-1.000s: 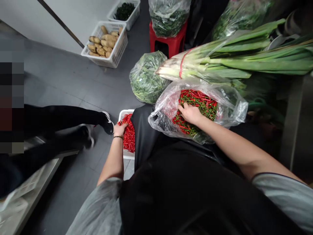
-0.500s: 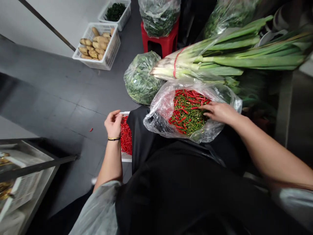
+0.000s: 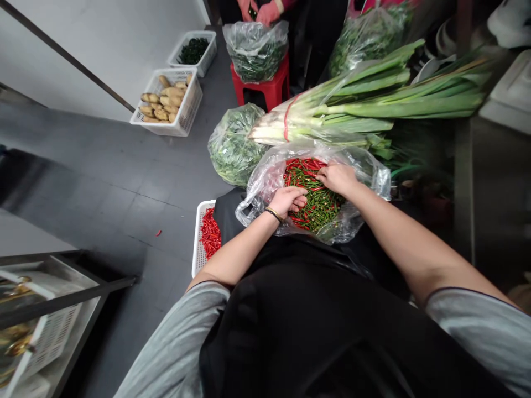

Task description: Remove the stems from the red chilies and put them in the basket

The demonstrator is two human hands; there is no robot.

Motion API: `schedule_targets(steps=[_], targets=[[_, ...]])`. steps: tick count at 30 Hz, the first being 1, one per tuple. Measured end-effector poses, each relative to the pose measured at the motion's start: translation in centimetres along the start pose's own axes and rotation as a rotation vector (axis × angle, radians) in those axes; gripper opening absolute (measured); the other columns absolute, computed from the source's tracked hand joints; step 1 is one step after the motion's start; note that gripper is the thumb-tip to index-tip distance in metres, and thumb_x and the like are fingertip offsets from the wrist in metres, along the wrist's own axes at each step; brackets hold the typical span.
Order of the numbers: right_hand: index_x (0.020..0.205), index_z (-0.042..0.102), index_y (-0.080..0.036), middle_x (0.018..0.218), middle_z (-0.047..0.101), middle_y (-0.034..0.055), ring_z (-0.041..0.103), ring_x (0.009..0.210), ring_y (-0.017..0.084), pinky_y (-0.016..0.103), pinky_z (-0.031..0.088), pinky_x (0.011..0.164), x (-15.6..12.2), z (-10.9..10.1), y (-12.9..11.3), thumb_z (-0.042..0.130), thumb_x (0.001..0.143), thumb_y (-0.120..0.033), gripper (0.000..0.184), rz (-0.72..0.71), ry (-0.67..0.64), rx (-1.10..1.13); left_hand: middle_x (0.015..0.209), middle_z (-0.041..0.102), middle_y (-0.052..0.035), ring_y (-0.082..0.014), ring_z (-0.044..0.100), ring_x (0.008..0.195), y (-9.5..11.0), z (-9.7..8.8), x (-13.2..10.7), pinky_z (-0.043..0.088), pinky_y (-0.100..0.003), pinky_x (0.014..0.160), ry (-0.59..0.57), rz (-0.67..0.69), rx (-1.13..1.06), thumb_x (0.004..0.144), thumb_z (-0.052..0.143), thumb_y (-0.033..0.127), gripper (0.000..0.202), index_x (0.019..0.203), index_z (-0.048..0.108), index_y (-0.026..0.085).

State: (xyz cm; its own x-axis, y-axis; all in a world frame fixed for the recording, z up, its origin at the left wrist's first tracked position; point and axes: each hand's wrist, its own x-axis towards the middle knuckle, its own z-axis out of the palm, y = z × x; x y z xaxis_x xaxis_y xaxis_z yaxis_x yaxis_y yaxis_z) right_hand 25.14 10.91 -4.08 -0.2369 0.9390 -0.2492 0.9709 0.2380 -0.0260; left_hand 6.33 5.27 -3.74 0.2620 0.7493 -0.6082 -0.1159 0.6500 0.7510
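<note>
Both hands are over a clear plastic bag (image 3: 253,190) of red chilies with green stems (image 3: 321,210), which rests on my lap. My left hand (image 3: 289,200) is at the bag's near left, its fingers curled over the chilies; whatever lies between them is hidden. Opposite it, my right hand (image 3: 338,178) pinches with thumb and fingertips at a red chili on the pile. Beside my left thigh, a white plastic basket (image 3: 199,243) holds red chilies without visible stems (image 3: 210,235), partly covered by my apron and forearm.
Leeks (image 3: 332,113) and a bag of greens (image 3: 234,146) lie beyond the chilies. Another bag of greens (image 3: 257,55) sits on a red stool (image 3: 276,88), near a co-worker's pink-gloved hands (image 3: 267,12). A crate of root vegetables (image 3: 182,121) and a metal rack (image 3: 89,293) stand left.
My left hand has moved right, from above the basket to the chilies in the bag. My right hand has shifted left across the pile. The view has tilted, bringing the co-worker's hands into sight.
</note>
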Motion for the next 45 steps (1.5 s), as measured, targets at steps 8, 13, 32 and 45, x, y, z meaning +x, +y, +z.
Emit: schedule_targets(steps=[8,13,32,45], targets=[[0.083,0.067,-0.018,0.082,0.065,0.0077,0.058,0.072,0.018,0.028,0.041,0.065,-7.7,0.1,-2.9,0.045,0.091,-0.050,0.040,-0.181,0.115,0.541,0.068,0.063,-0.0006,-0.0056,0.055,0.055,-0.7,0.4,0.0,0.045,-0.020,0.057,-0.107,0.151,0.032,0.073,0.073,0.045,0.035,0.076,0.064,0.011],[0.066,0.054,-0.019,0.044,0.040,-0.0052,0.038,0.039,0.010,0.024,0.030,0.043,-9.6,1.6,-3.3,0.037,0.087,-0.068,0.056,-0.174,-0.363,1.081,0.061,0.063,-0.0002,-0.0062,0.051,0.056,-1.1,-1.6,-3.3,0.039,-0.019,0.057,-0.469,0.302,0.454,0.067,0.077,0.044,0.034,0.070,0.071,0.011],[0.125,0.061,-0.025,0.108,0.059,0.0128,0.059,0.088,0.023,0.028,0.034,0.061,-5.0,2.1,-2.1,0.034,0.099,-0.037,0.039,-0.285,0.145,-0.093,0.045,0.023,0.0122,-0.0013,0.019,0.036,-2.4,-1.0,-5.0,0.011,-0.016,0.037,-0.093,-0.052,-0.384,0.069,0.075,0.030,0.027,0.070,0.052,0.015],[0.080,0.055,-0.021,0.070,0.060,0.0024,0.055,0.064,0.016,0.029,0.043,0.064,-9.9,-0.1,-4.0,0.049,0.090,-0.037,0.019,-0.180,0.274,0.804,0.065,0.059,0.0002,-0.0084,0.053,0.061,-3.0,0.2,-2.4,0.043,-0.022,0.063,-0.277,0.313,0.294,0.079,0.065,0.040,0.029,0.070,0.057,0.014]])
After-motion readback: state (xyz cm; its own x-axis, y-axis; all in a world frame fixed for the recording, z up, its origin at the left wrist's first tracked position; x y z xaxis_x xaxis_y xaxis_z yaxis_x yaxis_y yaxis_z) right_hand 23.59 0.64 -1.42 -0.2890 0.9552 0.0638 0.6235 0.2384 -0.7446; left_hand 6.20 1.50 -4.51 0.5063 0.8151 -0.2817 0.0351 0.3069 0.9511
